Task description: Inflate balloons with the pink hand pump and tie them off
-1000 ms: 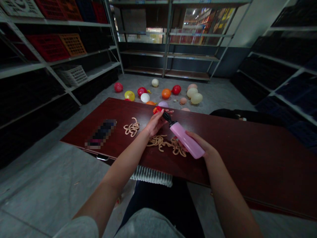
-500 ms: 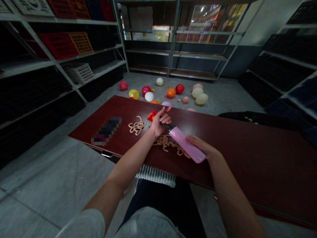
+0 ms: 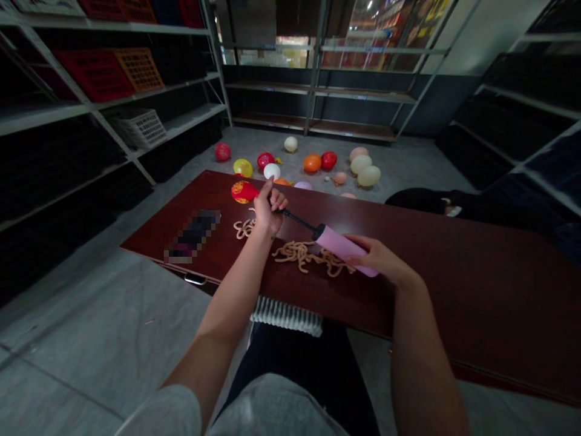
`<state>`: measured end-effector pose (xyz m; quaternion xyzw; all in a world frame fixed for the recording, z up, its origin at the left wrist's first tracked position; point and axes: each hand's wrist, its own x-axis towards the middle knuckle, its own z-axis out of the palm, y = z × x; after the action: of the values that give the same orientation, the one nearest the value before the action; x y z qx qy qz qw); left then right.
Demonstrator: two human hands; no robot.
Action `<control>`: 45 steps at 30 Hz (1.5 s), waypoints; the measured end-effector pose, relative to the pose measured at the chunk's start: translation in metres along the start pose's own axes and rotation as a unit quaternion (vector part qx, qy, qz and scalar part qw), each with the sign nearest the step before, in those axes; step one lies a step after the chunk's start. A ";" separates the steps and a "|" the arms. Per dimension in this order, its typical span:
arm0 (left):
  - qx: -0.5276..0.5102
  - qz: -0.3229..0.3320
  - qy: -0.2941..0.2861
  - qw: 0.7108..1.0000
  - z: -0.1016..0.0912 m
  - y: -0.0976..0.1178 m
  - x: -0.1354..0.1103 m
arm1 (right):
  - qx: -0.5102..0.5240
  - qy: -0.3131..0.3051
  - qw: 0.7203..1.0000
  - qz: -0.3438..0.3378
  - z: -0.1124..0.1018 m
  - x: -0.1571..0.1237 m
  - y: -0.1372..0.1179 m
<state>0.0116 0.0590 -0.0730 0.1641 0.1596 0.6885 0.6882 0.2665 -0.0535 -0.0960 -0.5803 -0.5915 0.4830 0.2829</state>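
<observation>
A pink hand pump [image 3: 338, 243] with a black rod slants across the front of me, above the table. My right hand [image 3: 379, 260] is wrapped round its pink barrel. At the far end of the black rod [image 3: 299, 221], my left hand [image 3: 269, 209] is closed round the neck of a red balloon [image 3: 245, 192] with yellow print. This balloon is partly swollen and points to the left; where its neck meets the pump is hidden by my fingers. Tan long thin balloons [image 3: 297, 254] lie in a heap under the pump, and more tan ones [image 3: 245, 228] lie left of my left wrist.
The dark red table [image 3: 454, 272] has a pixelated dark object [image 3: 193, 236] at its left. Beyond it, several blown-up balloons, such as an orange one [image 3: 312, 163], lie on the floor. Shelves with crates [image 3: 95, 74] stand at left. A dark bundle [image 3: 422, 200] is behind the table at right.
My left hand has moved left and away from the pink barrel, so more black rod shows. The red balloon has moved left with it and looks fuller.
</observation>
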 end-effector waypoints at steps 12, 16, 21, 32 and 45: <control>0.024 0.110 0.053 0.992 0.000 0.021 0.003 | -0.324 0.232 0.900 -0.178 0.012 0.019 0.024; 0.034 0.118 0.049 0.991 0.009 0.007 -0.002 | -0.389 0.275 0.856 -0.203 0.025 0.026 0.022; 0.064 0.107 0.048 0.991 0.028 -0.034 -0.013 | -0.393 0.297 0.847 -0.201 0.034 0.031 0.022; 0.087 0.089 0.080 0.989 0.049 -0.068 -0.013 | -0.409 0.353 0.821 -0.182 0.030 0.024 0.023; 0.098 0.160 0.066 0.980 0.047 0.052 0.004 | -0.427 0.332 0.820 -0.188 0.034 0.028 0.022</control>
<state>-0.0145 0.0627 -0.0077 0.2089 0.2430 0.7801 0.5373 0.2399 -0.0376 -0.1348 -0.6457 -0.7064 -0.1022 0.2715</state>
